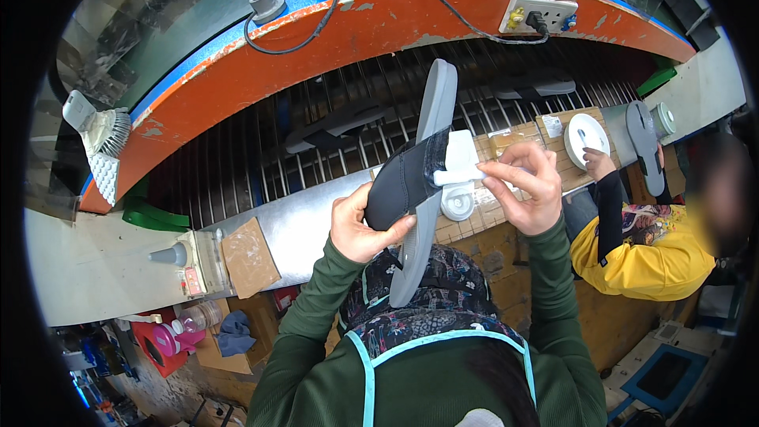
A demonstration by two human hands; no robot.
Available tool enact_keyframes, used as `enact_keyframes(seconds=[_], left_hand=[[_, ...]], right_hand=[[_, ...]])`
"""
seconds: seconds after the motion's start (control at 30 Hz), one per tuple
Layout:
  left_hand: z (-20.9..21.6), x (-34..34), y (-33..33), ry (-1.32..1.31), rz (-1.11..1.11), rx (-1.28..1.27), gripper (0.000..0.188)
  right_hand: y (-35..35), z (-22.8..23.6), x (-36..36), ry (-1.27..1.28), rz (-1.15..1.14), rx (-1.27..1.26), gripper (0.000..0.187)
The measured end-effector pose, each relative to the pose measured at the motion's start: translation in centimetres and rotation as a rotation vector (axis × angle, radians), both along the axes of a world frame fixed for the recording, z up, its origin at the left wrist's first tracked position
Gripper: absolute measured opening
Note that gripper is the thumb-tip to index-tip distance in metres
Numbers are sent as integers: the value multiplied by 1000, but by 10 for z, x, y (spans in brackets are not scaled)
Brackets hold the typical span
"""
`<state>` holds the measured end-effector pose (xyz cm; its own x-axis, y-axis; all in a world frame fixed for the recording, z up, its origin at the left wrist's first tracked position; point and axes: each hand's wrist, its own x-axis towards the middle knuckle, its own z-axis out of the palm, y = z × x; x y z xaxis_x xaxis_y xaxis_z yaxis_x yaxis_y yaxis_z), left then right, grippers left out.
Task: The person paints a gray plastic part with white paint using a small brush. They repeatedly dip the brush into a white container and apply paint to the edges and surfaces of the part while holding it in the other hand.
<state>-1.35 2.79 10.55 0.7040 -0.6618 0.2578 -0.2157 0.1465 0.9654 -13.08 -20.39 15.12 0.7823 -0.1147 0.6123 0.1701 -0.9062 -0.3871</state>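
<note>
A pale label (552, 124) lies on cardboard (544, 133) along the near edge of the barred rack (221, 183), its print too small to read. Across that edge in view, the left hand (361, 225) clamps the grey sandal (431, 229) by strap and sole; the right hand (527, 187) pinches a white stick (462, 175) at the strap. A metal ledge (291, 225) borders the rack's near side, an orange wall (411, 17) its far side.

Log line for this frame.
left fingers: grip sandal | right fingers: hold white stick | stick end: at strap edge | right side: co-worker's hand at white bowl
</note>
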Motion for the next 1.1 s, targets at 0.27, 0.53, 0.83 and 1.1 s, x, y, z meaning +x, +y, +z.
enact_keyframes(seconds=[0.27,0.53,0.83,1.1], left_hand=[[-1,-2,-2,115,-19,-45,45],[0,-4,-3,96,-39,-16,43],[3,-3,-2,85,-41,7,35],[3,1,-4,78,-44,13,37]], right_hand=[[-2,8,-1,-31,-36,-8,25],[5,7,2,-126,-166,-114,25],[-4,5,-2,-15,-27,-55,23],[-5,3,-5,27,21,-15,22]])
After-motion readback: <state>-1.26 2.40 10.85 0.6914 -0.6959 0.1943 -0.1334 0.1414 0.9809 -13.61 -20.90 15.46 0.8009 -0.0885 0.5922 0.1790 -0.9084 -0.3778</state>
